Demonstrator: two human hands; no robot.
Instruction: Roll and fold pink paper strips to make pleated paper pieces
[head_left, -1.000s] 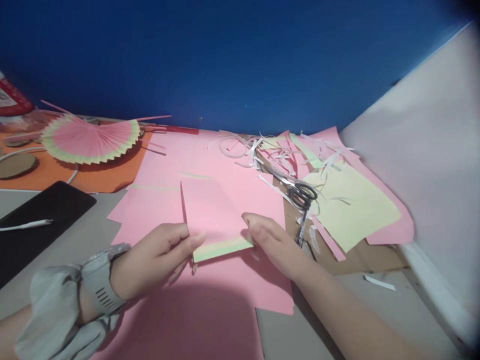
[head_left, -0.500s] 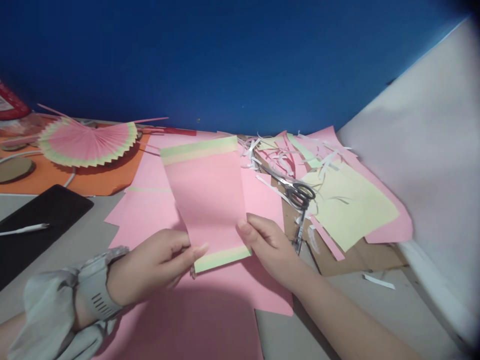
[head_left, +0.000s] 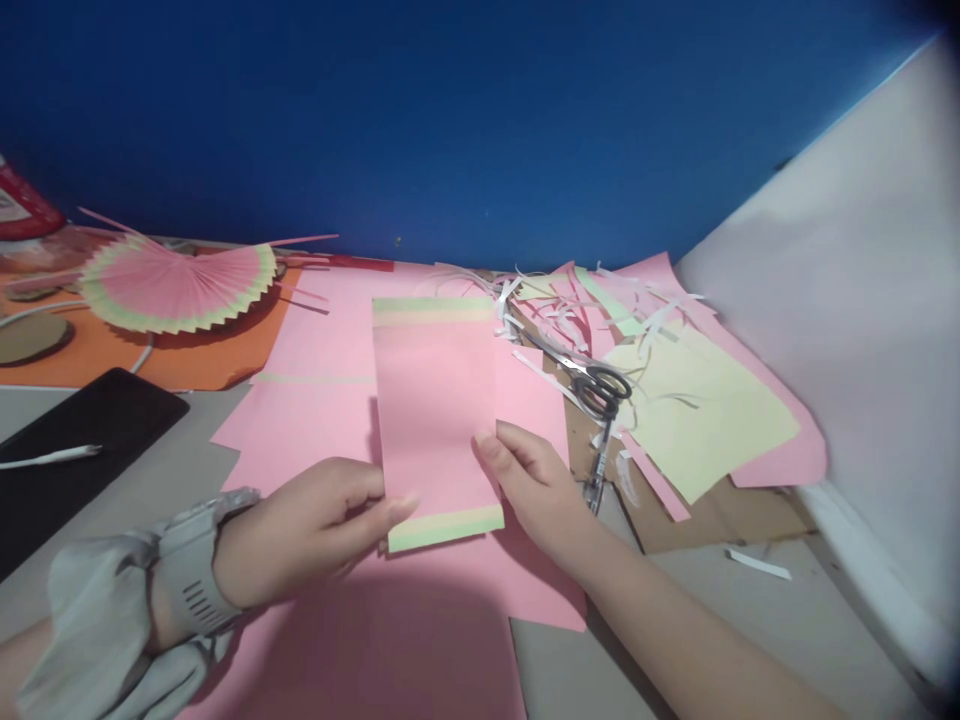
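Note:
Between my hands is a rectangular sheet of pink paper (head_left: 439, 410) with yellow and green bands along its top and bottom edges. My left hand (head_left: 330, 515) pinches its lower left corner, thumb on the front and fingers behind. On the right edge, a little above the lower band, my right hand (head_left: 532, 485) grips it the same way. Larger pink sheets (head_left: 360, 640) lie on the table under the held paper. At the left rests a pleated paper fan (head_left: 180, 285), pink with a yellow-green zigzag rim.
Right of my hands lie black-handled scissors (head_left: 600, 388), a pale yellow sheet (head_left: 697, 410), white paper strips (head_left: 757, 564) and a piece of cardboard (head_left: 720, 520). A dark flat tablet-like object (head_left: 82, 470) and an orange sheet (head_left: 225, 365) are at the left. A blue wall (head_left: 480, 130) stands behind.
The top of the held paper has swung to the right, so the sheet now stands straighter and looks narrower. Both hands keep their grip in nearly the same places.

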